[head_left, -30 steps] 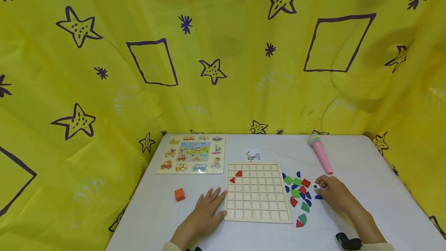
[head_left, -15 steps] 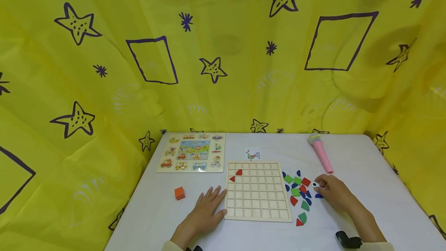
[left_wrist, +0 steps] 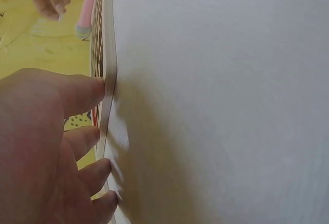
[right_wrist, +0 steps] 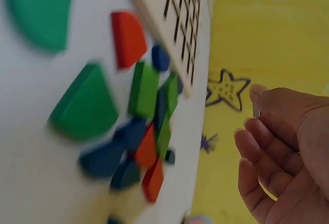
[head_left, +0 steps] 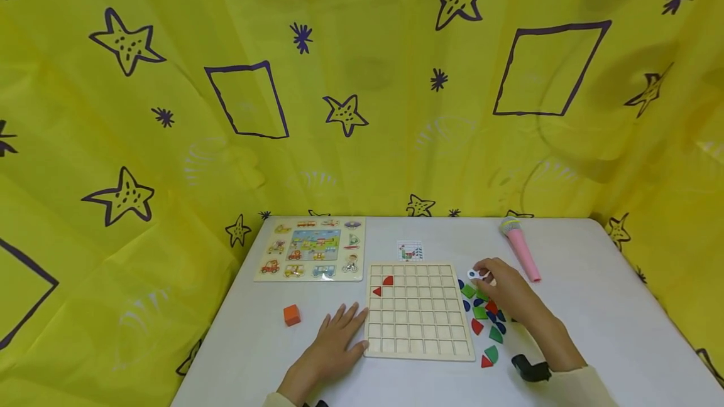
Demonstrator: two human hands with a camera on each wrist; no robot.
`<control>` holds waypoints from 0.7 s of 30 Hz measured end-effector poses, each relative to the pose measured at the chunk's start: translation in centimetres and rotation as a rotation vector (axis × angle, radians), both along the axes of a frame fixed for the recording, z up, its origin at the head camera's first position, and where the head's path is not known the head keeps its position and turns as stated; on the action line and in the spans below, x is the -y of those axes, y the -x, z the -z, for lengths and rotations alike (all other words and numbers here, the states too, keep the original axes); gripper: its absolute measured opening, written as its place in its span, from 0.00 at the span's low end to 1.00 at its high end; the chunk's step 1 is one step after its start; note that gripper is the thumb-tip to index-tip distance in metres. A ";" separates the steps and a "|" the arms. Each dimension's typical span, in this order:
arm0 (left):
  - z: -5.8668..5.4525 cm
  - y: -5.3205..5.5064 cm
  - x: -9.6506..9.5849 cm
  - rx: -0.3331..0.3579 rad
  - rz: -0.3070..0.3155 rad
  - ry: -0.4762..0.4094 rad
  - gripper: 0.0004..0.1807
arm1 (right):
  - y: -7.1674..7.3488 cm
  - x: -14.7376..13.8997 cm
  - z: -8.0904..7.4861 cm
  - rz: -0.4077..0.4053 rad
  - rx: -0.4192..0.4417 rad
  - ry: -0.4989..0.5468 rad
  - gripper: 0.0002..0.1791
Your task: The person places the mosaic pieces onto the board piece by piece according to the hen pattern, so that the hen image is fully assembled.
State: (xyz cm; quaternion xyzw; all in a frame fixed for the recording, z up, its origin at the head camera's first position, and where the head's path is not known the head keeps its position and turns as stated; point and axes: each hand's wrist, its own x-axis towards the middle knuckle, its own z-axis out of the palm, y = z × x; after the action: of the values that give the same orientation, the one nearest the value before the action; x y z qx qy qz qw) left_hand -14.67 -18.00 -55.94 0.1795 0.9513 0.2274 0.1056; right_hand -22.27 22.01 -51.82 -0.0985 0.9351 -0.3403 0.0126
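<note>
My right hand [head_left: 507, 292] pinches a small white piece with a dark dot [head_left: 474, 274] between thumb and fingertips, above the board's upper right corner. In the right wrist view only a thin edge of the white piece [right_wrist: 256, 110] shows. My left hand [head_left: 335, 343] lies with spread, fairly straight fingers against the left edge of the wooden grid board [head_left: 417, 330]; the left wrist view shows its fingertips touching the board's side [left_wrist: 109, 54]. A red quarter-circle piece [head_left: 388, 281] and a red triangle [head_left: 377, 292] sit in the board's upper left cells.
Several loose red, green and blue pieces [head_left: 479, 313] lie right of the board. A small pattern card [head_left: 410, 250] is behind it. A vehicle picture puzzle [head_left: 315, 245] and an orange cube [head_left: 291, 315] are at left; a pink toy microphone [head_left: 523, 253] lies back right.
My right hand, with the white dotted piece, has moved left and slightly away from me, over the loose pieces toward the board. The left hand has stayed against the board.
</note>
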 end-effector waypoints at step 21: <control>-0.3 0.0 -0.1 0.012 -0.015 0.020 0.36 | 3.2 12.7 2.0 -0.239 -0.044 -0.050 0.11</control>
State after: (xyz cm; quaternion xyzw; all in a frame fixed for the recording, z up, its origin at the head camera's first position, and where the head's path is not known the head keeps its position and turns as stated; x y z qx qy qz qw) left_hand -14.64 -17.88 -55.61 0.1702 0.9541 0.2198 0.1113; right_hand -25.50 9.30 -53.80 -0.2166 0.9249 -0.3104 0.0350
